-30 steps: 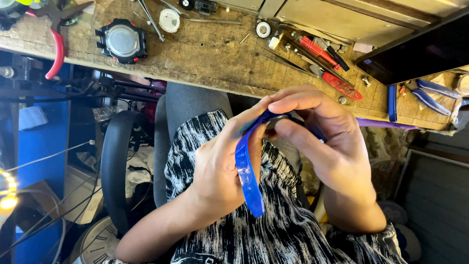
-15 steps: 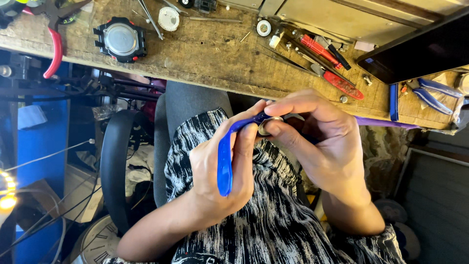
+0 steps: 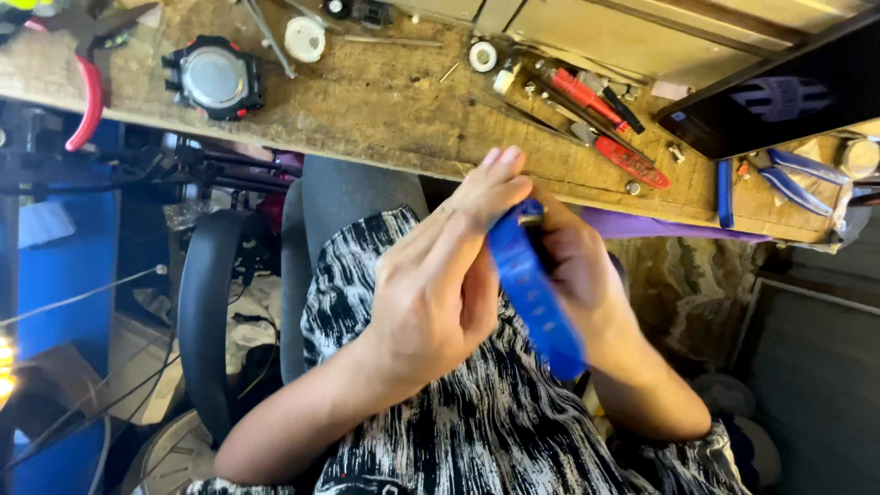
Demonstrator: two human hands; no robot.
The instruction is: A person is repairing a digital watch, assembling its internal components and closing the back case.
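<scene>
A blue watch strap [image 3: 536, 293] is held between both hands over my lap, in front of the wooden bench edge [image 3: 385, 137]. My left hand [image 3: 440, 284] lies over the strap's left side with its fingers stretched up towards the bench. My right hand [image 3: 577, 275] grips the strap from behind on the right, mostly hidden by the strap and the left hand. The strap's upper end, with a small metal part [image 3: 532, 215], sits at the fingertips. Its lower end hangs free towards my black-and-white patterned clothing [image 3: 477, 422].
On the bench lie a black digital watch [image 3: 214, 78], red-handled pliers [image 3: 87, 92], a white disc [image 3: 304, 38], red screwdrivers [image 3: 610, 124], blue-handled pliers [image 3: 793, 179], a short blue strap piece [image 3: 724, 192] and a dark screen [image 3: 779, 101]. A grey chair [image 3: 344, 202] stands below the bench.
The strap has swung from the left hand's outer side to between the two hands. My left fingers have straightened and now cover it; the hands sit closer together.
</scene>
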